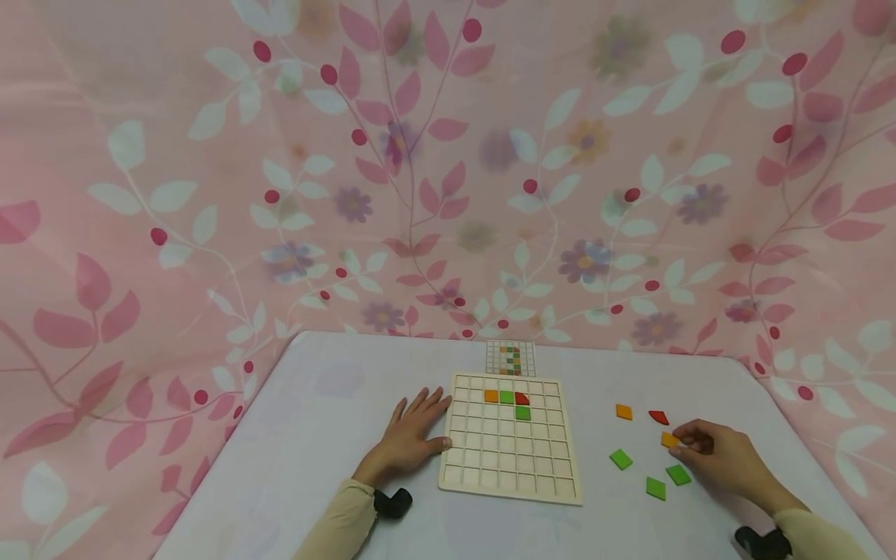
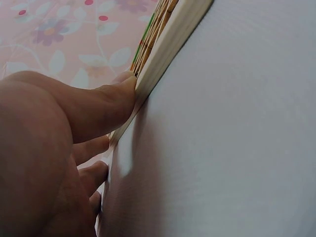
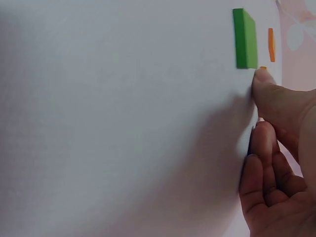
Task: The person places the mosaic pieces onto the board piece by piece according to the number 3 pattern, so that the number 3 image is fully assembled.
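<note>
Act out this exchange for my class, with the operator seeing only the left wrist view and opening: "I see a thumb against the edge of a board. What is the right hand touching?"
Observer: The right hand has its fingertips on a loose orange tile.

Operator: Is anything set in the grid of the board?

Observer: Yes, four pieces: an orange square, a red piece with one curved side, and two green squares.

Operator: And what is just beyond its far edge?

Observer: A small card printed with a grid and coloured shapes.
</note>
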Tool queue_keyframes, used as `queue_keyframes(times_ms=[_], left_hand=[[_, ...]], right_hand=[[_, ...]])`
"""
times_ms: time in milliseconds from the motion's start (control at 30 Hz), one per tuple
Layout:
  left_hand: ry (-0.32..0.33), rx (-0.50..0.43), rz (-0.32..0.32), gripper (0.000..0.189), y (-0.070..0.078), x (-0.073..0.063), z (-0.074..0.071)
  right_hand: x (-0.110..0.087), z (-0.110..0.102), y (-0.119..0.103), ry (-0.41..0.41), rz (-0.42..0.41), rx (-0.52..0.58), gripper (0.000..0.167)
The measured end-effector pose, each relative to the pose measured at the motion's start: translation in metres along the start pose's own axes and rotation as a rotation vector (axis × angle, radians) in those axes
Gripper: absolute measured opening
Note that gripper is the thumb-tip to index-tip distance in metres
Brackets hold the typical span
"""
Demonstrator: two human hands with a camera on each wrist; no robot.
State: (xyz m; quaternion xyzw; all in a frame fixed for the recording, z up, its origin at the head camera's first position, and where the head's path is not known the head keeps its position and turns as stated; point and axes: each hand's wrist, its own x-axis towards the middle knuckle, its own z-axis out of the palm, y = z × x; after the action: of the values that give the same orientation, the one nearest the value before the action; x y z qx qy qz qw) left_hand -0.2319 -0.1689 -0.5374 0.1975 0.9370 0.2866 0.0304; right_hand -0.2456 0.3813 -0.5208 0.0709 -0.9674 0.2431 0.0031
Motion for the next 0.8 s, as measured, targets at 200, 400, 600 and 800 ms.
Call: queue_keyframes(times_ms=[200, 400, 600, 800], left_hand=[[0.014, 0.001, 0.006, 0.075, -0.001, 0.000, 0.001], [-0.002, 0.004, -0.007, 0.074, -0.003, 0.001, 0.001], [0.019, -0.017, 0.007, 0.076, -0.004, 0.001, 0.003], [0.038, -0.035, 0.037, 0.076, -0.006, 0.000, 0.005]], right_hand=[[-0.001, 0.001, -0.001, -0.008, -0.004, 0.002, 0.033], [0.002, 0.004, -0.003, -0.014, -0.039, -0.040, 0.028], [0.004, 0.004, -0.007, -0.054, -0.072, -0.058, 0.023], [0.006, 0.003, -0.011, -0.092, -0.066, -0.034, 0.024]])
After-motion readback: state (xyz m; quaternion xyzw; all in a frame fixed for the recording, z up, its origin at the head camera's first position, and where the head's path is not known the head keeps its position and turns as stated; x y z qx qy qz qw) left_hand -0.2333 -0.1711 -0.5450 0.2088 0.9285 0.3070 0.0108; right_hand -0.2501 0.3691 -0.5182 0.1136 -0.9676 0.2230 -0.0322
